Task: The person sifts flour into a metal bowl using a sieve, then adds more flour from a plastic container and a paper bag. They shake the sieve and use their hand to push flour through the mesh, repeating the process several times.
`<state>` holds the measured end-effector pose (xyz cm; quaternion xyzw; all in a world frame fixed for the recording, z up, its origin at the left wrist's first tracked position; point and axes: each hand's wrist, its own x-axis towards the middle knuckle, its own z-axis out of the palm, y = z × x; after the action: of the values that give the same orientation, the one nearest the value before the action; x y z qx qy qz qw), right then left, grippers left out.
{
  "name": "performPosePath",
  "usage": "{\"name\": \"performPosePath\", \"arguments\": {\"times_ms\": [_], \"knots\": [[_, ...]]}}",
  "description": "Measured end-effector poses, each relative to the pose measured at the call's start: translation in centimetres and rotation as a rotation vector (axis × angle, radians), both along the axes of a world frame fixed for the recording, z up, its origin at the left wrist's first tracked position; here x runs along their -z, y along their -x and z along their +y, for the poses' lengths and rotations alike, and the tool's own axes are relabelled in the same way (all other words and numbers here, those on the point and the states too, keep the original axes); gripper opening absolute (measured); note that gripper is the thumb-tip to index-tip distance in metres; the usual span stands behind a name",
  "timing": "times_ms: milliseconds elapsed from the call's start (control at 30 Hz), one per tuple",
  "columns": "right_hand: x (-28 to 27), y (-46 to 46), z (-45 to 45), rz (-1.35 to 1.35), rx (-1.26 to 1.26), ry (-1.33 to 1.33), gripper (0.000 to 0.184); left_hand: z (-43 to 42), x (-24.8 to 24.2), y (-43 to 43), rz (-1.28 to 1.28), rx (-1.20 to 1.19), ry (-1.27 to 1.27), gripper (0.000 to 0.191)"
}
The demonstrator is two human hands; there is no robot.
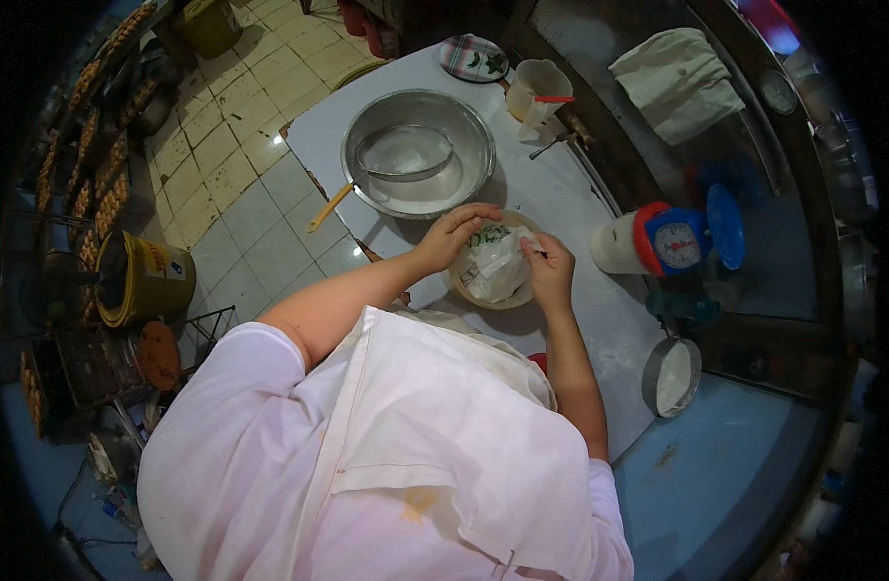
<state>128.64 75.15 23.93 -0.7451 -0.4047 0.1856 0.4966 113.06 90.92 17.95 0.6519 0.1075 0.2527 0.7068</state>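
Observation:
A round, pale bowl (515,298) stands on the white table close to my body, with a thin white plastic bag (496,267) bearing green print lying in it. My right hand (553,270) pinches the upper right edge of this bag between thumb and fingers. My left hand (455,236) rests at the bowl's upper left, fingers stretched over its rim and nothing seen gripped. Just beyond is a large metal basin (480,174) with white powder inside. Across it sits a round wire-mesh sieve (406,151), its yellow handle sticking out to the lower left.
On the right stand a blue kitchen scale (676,243), a white tub with a red lid (615,245) and a round metal-rimmed sieve (671,378). A plastic measuring jug (537,91) and a checked round pad (473,58) are at the far edge. A yellow bucket (146,279) stands left.

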Motion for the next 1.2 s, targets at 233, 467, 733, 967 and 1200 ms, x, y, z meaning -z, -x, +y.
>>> {"name": "performPosePath", "arguments": {"times_ms": [233,467,733,967,1200], "knots": [[2.1,-1.4,-0.1,0.513,0.022,-0.1,0.01,0.6,-3.5,0.7,0.039,0.122,0.247,0.039],[2.0,-1.4,0.3,0.493,0.023,-0.053,0.01,-1.0,-7.9,0.7,0.455,-0.106,-1.203,0.061],[-0.4,-2.1,-4.2,-0.161,0.165,-0.011,0.04,-1.2,-7.6,2.4,0.308,0.046,-0.819,0.024],[3.0,-2.3,-4.9,0.344,0.095,0.085,0.057,-0.6,-10.7,4.0,0.379,0.234,-0.813,0.05],[5.3,-0.9,-2.1,-0.128,0.217,0.414,0.053,-5.4,-8.2,-2.2,0.572,0.055,-0.952,0.088]]}}
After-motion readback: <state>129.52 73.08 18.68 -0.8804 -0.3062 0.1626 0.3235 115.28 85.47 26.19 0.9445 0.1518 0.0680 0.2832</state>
